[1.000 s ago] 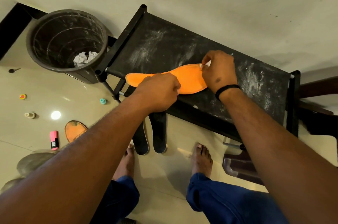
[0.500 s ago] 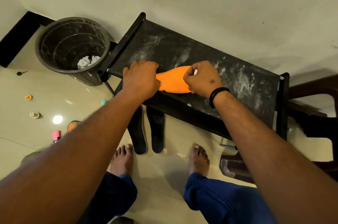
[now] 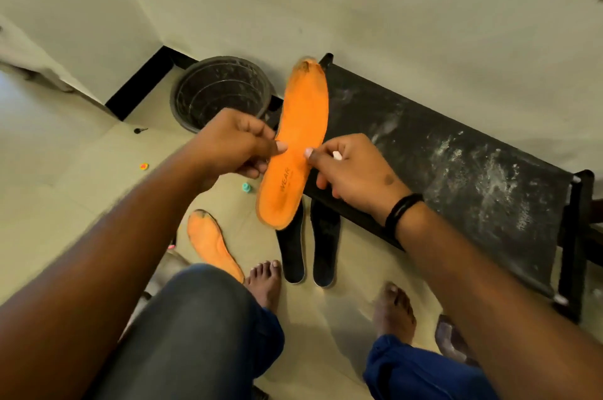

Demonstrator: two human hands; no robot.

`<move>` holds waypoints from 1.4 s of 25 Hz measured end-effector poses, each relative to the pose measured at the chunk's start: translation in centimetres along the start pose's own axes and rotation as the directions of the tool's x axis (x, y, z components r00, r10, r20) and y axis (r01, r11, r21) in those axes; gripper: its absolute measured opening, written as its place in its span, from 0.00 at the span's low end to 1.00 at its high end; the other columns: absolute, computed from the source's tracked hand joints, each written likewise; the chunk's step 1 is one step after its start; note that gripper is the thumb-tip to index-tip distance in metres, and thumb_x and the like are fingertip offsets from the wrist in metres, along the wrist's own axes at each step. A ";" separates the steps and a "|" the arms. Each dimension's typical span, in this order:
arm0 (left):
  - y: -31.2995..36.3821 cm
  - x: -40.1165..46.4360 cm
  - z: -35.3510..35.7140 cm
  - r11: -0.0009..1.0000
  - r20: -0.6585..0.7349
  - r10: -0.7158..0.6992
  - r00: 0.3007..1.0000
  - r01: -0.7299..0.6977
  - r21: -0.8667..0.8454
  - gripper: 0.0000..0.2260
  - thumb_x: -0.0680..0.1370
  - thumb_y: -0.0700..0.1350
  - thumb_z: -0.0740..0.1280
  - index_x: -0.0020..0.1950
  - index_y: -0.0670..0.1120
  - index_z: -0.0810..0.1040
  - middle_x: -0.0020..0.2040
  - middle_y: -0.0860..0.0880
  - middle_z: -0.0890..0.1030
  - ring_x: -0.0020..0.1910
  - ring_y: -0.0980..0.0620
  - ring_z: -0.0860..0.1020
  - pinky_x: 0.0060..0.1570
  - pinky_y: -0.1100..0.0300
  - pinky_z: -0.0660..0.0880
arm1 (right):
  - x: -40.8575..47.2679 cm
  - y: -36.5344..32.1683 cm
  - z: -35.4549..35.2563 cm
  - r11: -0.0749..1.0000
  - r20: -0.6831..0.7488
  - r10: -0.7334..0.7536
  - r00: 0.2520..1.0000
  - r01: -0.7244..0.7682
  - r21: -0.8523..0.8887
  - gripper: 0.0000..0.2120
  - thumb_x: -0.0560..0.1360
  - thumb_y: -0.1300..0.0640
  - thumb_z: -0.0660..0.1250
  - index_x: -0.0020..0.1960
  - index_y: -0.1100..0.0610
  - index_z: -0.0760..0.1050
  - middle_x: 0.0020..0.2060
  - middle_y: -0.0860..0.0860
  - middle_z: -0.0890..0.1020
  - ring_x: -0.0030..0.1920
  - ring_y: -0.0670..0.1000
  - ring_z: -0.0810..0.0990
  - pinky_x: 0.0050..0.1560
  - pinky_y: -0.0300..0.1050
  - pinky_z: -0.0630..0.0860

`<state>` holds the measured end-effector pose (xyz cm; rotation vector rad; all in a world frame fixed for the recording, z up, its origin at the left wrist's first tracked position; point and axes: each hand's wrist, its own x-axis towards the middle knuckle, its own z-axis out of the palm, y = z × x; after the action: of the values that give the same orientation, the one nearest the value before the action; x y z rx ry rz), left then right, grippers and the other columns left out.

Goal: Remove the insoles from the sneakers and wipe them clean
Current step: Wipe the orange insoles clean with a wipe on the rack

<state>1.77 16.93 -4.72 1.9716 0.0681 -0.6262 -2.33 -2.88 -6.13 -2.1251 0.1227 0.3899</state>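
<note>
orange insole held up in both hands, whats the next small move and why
Probably lay the orange insole beside the other orange insole on the floor: left hand and right hand pinch it off the bench, and its face looks mostly wiped.

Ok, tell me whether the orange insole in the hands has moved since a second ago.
Yes. The orange insole has come up off the black bench, where it lay flat, and is now held in the air by the left hand and right hand.

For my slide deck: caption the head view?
Both hands hold an orange insole above a dusty black bench.
</note>
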 end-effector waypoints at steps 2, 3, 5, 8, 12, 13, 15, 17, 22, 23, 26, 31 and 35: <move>-3.1 -2.1 -1.8 0.989 -0.067 -0.038 0.997 0.029 -0.142 0.08 0.77 0.43 0.71 0.50 0.38 0.83 0.40 0.42 0.83 0.34 0.52 0.79 0.33 0.62 0.77 | -0.2 -0.7 3.3 0.997 -0.027 -0.070 0.997 0.069 -0.032 0.12 0.77 0.46 0.67 0.44 0.54 0.80 0.37 0.48 0.83 0.35 0.44 0.80 0.38 0.41 0.77; -4.7 -2.8 -2.3 0.974 -0.113 -0.078 0.991 0.052 -0.219 0.09 0.77 0.43 0.70 0.50 0.37 0.82 0.40 0.42 0.82 0.34 0.52 0.78 0.33 0.62 0.76 | -0.3 -0.7 4.9 0.997 -0.004 -0.078 0.997 0.078 -0.019 0.11 0.76 0.45 0.68 0.45 0.53 0.80 0.40 0.46 0.83 0.39 0.43 0.81 0.40 0.40 0.77; -8.3 -3.5 -2.9 0.925 -0.176 -0.169 0.970 0.094 -0.367 0.10 0.78 0.44 0.70 0.51 0.37 0.83 0.39 0.43 0.82 0.33 0.52 0.77 0.31 0.63 0.75 | -0.1 0.3 8.3 0.998 0.098 -0.046 0.994 0.042 0.043 0.12 0.75 0.44 0.68 0.50 0.52 0.80 0.45 0.45 0.83 0.43 0.42 0.81 0.42 0.41 0.78; -14.8 -3.3 -2.3 0.859 -0.207 -0.310 0.928 0.180 -0.479 0.09 0.78 0.44 0.70 0.51 0.38 0.83 0.40 0.41 0.84 0.34 0.51 0.80 0.31 0.62 0.75 | 1.3 2.9 13.7 0.987 0.278 0.055 0.959 -0.095 0.130 0.07 0.76 0.51 0.69 0.47 0.55 0.81 0.39 0.46 0.83 0.34 0.40 0.79 0.38 0.44 0.78; -23.9 -1.7 0.6 0.760 -0.208 -0.515 0.832 0.331 -0.559 0.07 0.78 0.41 0.70 0.49 0.37 0.81 0.39 0.41 0.85 0.35 0.50 0.83 0.30 0.62 0.77 | 4.8 8.3 20.9 0.968 0.318 0.213 0.924 -0.244 0.061 0.07 0.75 0.59 0.69 0.52 0.52 0.79 0.47 0.48 0.83 0.47 0.49 0.82 0.49 0.48 0.81; -26.0 -1.0 1.2 0.737 -0.186 -0.555 0.811 0.375 -0.563 0.07 0.78 0.40 0.70 0.50 0.36 0.81 0.38 0.41 0.84 0.34 0.51 0.83 0.29 0.62 0.77 | 5.7 9.8 22.7 0.966 0.326 0.240 0.914 -0.258 0.013 0.11 0.74 0.60 0.69 0.55 0.51 0.78 0.49 0.49 0.82 0.49 0.50 0.81 0.49 0.45 0.80; -29.9 0.8 2.3 0.722 -0.160 -0.603 0.781 0.451 -0.524 0.07 0.78 0.39 0.70 0.50 0.35 0.80 0.37 0.42 0.84 0.32 0.53 0.83 0.28 0.63 0.77 | 7.2 12.8 25.9 0.959 0.329 0.283 0.901 -0.266 -0.098 0.15 0.73 0.61 0.68 0.59 0.51 0.78 0.53 0.50 0.82 0.52 0.51 0.80 0.49 0.43 0.77; -33.0 3.1 3.2 0.727 -0.167 -0.623 0.764 0.487 -0.485 0.07 0.78 0.39 0.70 0.49 0.35 0.80 0.37 0.43 0.83 0.32 0.53 0.82 0.27 0.63 0.76 | 8.5 15.5 28.3 0.943 0.313 0.328 0.891 -0.291 -0.160 0.17 0.73 0.61 0.67 0.61 0.50 0.77 0.56 0.50 0.82 0.54 0.52 0.80 0.52 0.43 0.77; -37.5 8.9 5.7 0.752 -0.233 -0.616 0.752 0.473 -0.459 0.07 0.78 0.39 0.71 0.43 0.38 0.77 0.36 0.42 0.80 0.30 0.51 0.80 0.26 0.63 0.74 | 12.1 18.8 30.5 0.925 0.238 0.364 0.901 -0.319 -0.208 0.18 0.74 0.62 0.66 0.62 0.52 0.77 0.59 0.53 0.81 0.59 0.55 0.79 0.58 0.45 0.77; -38.0 9.7 6.2 0.752 -0.246 -0.619 0.746 0.471 -0.461 0.07 0.78 0.40 0.71 0.43 0.38 0.77 0.36 0.42 0.80 0.31 0.50 0.79 0.27 0.62 0.74 | 12.5 19.1 30.5 0.922 0.233 0.366 0.901 -0.317 -0.225 0.18 0.74 0.63 0.66 0.64 0.53 0.76 0.60 0.53 0.81 0.60 0.55 0.79 0.59 0.46 0.77; -40.1 10.5 7.4 0.721 -0.294 -0.674 0.678 0.518 -0.460 0.07 0.77 0.41 0.72 0.44 0.37 0.81 0.40 0.40 0.84 0.34 0.47 0.83 0.32 0.57 0.80 | 13.3 19.8 30.6 0.887 0.215 0.388 0.896 -0.298 -0.354 0.19 0.75 0.65 0.63 0.65 0.57 0.75 0.62 0.56 0.79 0.63 0.59 0.76 0.61 0.51 0.77; -43.1 7.8 7.6 0.774 -0.608 -0.582 0.539 0.596 -0.213 0.14 0.77 0.44 0.71 0.62 0.44 0.79 0.57 0.46 0.82 0.54 0.47 0.81 0.57 0.48 0.80 | 12.2 20.2 31.9 0.875 0.199 0.457 0.867 -0.400 -0.272 0.18 0.75 0.66 0.64 0.63 0.55 0.77 0.61 0.54 0.79 0.61 0.56 0.78 0.59 0.49 0.78; -42.5 8.4 8.5 0.687 -0.570 -0.665 0.482 0.695 -0.213 0.33 0.73 0.47 0.75 0.74 0.44 0.66 0.69 0.38 0.70 0.66 0.38 0.72 0.65 0.44 0.74 | 10.6 19.7 33.4 0.879 0.413 0.472 0.778 -0.384 -0.282 0.22 0.75 0.61 0.65 0.69 0.49 0.72 0.66 0.52 0.77 0.61 0.55 0.78 0.63 0.53 0.76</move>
<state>-7.59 28.15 -46.41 2.0860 1.3365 -0.4328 -4.62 14.59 -42.27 -2.1018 0.3036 1.2278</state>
